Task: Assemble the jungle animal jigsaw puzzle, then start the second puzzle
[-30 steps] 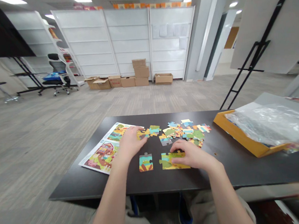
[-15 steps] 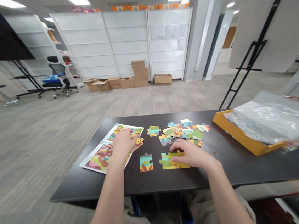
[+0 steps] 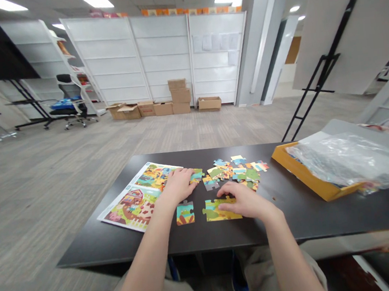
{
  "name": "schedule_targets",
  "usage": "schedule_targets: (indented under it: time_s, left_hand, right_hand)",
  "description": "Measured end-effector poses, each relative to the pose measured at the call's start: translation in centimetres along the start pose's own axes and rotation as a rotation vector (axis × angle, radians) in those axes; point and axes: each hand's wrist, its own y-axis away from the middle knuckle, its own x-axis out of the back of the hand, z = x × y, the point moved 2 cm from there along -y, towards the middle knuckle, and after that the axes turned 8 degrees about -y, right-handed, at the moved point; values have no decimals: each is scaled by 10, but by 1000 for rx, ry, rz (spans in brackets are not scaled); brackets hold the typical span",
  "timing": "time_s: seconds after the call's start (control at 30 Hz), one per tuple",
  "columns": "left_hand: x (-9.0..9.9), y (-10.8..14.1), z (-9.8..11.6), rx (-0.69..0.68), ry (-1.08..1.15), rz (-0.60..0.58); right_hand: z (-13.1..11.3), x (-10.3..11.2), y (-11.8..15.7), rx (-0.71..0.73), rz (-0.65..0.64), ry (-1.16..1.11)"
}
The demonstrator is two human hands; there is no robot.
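A white printed picture sheet [image 3: 131,203] lies at far left on the black tabletop [image 3: 87,254], and I see the left hand [image 3: 179,185] just beside it, its fingertips [image 3: 191,181] touching a teal-and-yellow cardboard jigsaw piece [image 3: 197,176], though I cannot tell if it grips. Below sits a separate teal-and-orange jigsaw piece [image 3: 185,213]. The right hand [image 3: 242,200] lies unclenched over joined green-and-yellow jigsaw pieces [image 3: 220,210], below a loose heap of colourful jigsaw pieces [image 3: 234,171], with an orange cardboard box [image 3: 305,175] holding crumpled clear plastic [image 3: 345,157] further right.
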Motion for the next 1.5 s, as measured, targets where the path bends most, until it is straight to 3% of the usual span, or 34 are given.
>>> schedule_targets:
  time_s: [0.33, 1.2, 1.5]
  left_hand:
    - [-8, 1, -16, -48, 168, -14]
    - [1, 2, -8, -54, 390, 11]
    - [21, 34, -4, -139, 382, 58]
  right_hand:
    - [3, -1, 2, 10, -17, -5]
    - [-4, -6, 1, -27, -96, 18]
    - [-4, -6, 0, 16, -105, 30]
